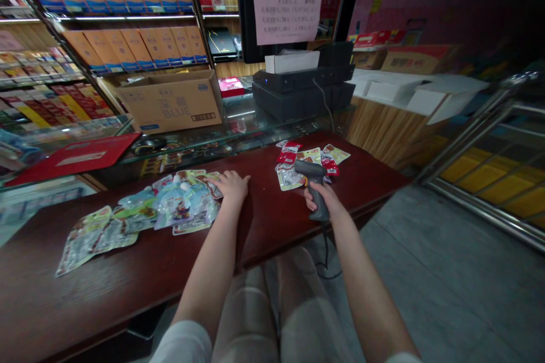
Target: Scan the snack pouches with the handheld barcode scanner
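Observation:
My right hand (320, 195) grips a dark handheld barcode scanner (312, 173) by its handle, with its head pointing at a small pile of red and yellow snack packets (313, 159) on the dark red counter (264, 221). A cable hangs from the scanner's handle below the counter edge. My left hand (232, 185) rests palm down on the counter, fingers curled over the right end of a larger spread of blue, green and silver packets (170, 207).
A glass display case (213, 136) stands behind the counter with a cardboard box (170, 101), a red mat (72, 159) and a black cash register (302, 88) on it. Shelves of boxed goods fill the left wall. A metal rail (477, 130) runs at right.

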{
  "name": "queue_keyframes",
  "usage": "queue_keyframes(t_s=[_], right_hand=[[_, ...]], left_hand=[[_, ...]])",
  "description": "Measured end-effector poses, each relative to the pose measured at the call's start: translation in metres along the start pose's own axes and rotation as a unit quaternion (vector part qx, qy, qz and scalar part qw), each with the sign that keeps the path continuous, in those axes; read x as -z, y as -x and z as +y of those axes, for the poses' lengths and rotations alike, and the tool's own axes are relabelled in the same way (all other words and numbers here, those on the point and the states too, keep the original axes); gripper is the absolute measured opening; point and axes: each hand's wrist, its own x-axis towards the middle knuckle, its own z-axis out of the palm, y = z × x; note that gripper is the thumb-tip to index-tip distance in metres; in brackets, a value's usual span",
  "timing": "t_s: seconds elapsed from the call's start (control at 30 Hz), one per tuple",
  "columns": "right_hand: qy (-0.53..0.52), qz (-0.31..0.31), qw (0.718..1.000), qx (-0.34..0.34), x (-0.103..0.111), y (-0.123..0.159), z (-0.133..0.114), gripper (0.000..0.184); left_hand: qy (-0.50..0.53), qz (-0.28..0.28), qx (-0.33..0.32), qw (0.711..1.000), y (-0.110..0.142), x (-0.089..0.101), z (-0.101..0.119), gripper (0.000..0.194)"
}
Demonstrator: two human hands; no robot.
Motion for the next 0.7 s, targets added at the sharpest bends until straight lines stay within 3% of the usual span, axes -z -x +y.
queue_keyframes(t_s=[0.17,0.33,0.47,0.7], right_hand=[[-0.022,0.032,0.999,0.035,-0.001,-0.002,0.001,0.035],[-0.063,0.086,0.992,0.068,0.0,-0.003,-0.003,0.036],[-0.097,0.128,0.984,0.079,0.001,-0.003,-0.005,0.038],[-0.096,0.123,0.984,0.081,0.004,-0.005,-0.001,0.04]], left_hand=[[0.022,0.051,-0.061,0.997,0.003,0.01,0.02,0.055],[0.185,-0.034,-0.139,0.972,-0.015,0.005,0.069,0.049],[0.289,-0.08,-0.112,0.947,-0.043,-0.008,0.099,0.047],[0.389,-0.083,-0.106,0.911,-0.07,-0.028,0.119,0.057]])
